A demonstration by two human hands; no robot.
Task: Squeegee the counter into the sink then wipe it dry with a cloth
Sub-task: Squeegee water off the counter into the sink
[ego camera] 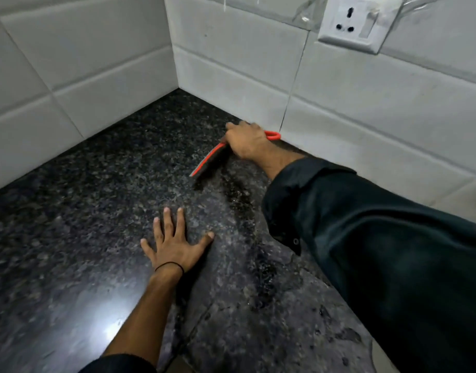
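While the right hand grips the red squeegee near the back wall, blade down on the dark bench, the left hand lies flat and spread wide, holding nothing. Wet streaks run below the blade. No sink or cloth is in view. If pressure slackens or the blade tilts, water could slip under it; a pull toward the braced hand may sweep water onto it.

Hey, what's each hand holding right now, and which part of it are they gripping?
The right hand grips the red squeegee by its handle, near the wall. The left hand holds nothing; it lies flat on the counter.
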